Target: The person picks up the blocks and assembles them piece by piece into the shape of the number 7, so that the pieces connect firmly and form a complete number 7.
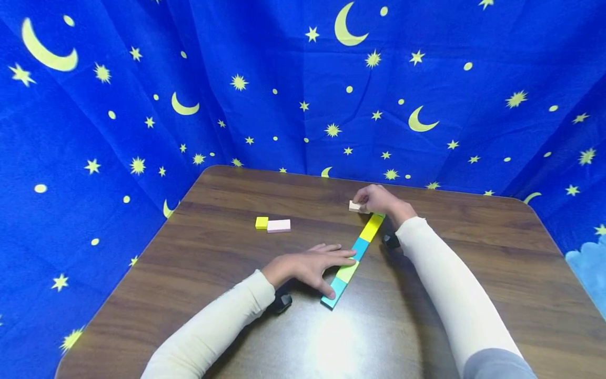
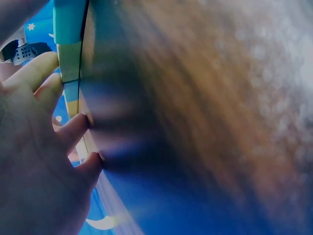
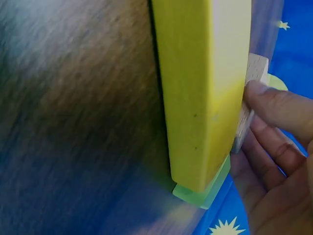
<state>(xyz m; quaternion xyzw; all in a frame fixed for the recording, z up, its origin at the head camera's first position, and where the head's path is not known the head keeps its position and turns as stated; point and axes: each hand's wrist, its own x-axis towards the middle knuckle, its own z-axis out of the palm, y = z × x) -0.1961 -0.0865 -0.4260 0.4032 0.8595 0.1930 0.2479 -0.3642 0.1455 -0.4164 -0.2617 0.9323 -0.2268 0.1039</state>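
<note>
A diagonal row of flat blocks lies on the table, running from a teal block [image 1: 334,293] through a lime block [image 1: 347,272], a blue block [image 1: 361,247] and a yellow block [image 1: 371,229] to a green block [image 3: 198,197] at its far end. My left hand [image 1: 310,266] is spread along the row's left side, thumb at the teal block and forefinger at the lime one. Beside the far end, my right hand [image 1: 381,201] pinches a pale wooden block [image 3: 257,68] between thumb and fingers. The right hand partly covers the green block in the head view.
Left of the row, a small yellow block [image 1: 262,222] and a pale pink block [image 1: 279,226] lie side by side on the wooden table [image 1: 227,316]. A blue curtain [image 1: 284,63] with moons and stars hangs beyond the table's edges.
</note>
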